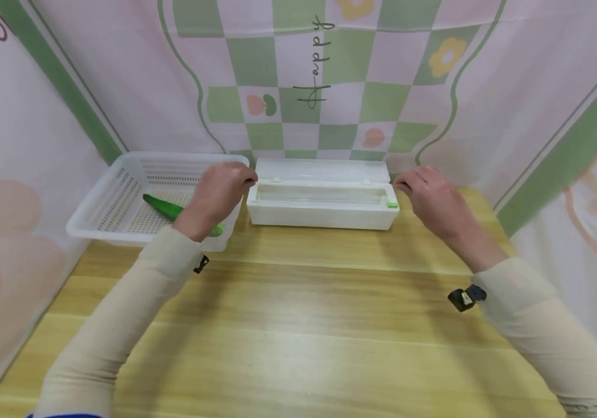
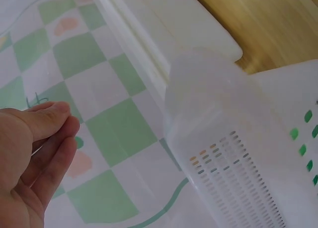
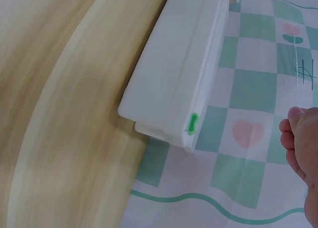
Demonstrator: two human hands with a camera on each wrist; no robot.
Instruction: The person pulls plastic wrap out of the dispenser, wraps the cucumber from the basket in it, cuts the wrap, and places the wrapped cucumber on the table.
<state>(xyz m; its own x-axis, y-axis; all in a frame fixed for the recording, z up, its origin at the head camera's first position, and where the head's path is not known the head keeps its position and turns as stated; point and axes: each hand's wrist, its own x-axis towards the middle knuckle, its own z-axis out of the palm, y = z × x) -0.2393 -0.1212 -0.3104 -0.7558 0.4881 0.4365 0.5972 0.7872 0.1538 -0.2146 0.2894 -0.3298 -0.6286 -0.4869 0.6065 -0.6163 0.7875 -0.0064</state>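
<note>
A white plastic-wrap dispenser box [image 1: 324, 216] stands near the wall with its lid [image 1: 324, 170] raised and a green slider [image 1: 392, 205] at its right end. My left hand [image 1: 220, 194] is at the left end, thumb pressed to the fingertips. My right hand [image 1: 431, 200] pinches in the same way beyond the right end. A faint clear edge of plastic wrap [image 3: 297, 86] runs to the right fingertips in the right wrist view. The sheet is almost invisible between the hands. Both hands appear raised off the table.
At the left, a white perforated basket [image 1: 89, 217] holds a long green vegetable [image 1: 161, 205], partly hidden by my left wrist. The wooden table [image 1: 298, 325] meets a patterned cloth [image 1: 324, 69] behind the box, and more cloth hangs on both sides.
</note>
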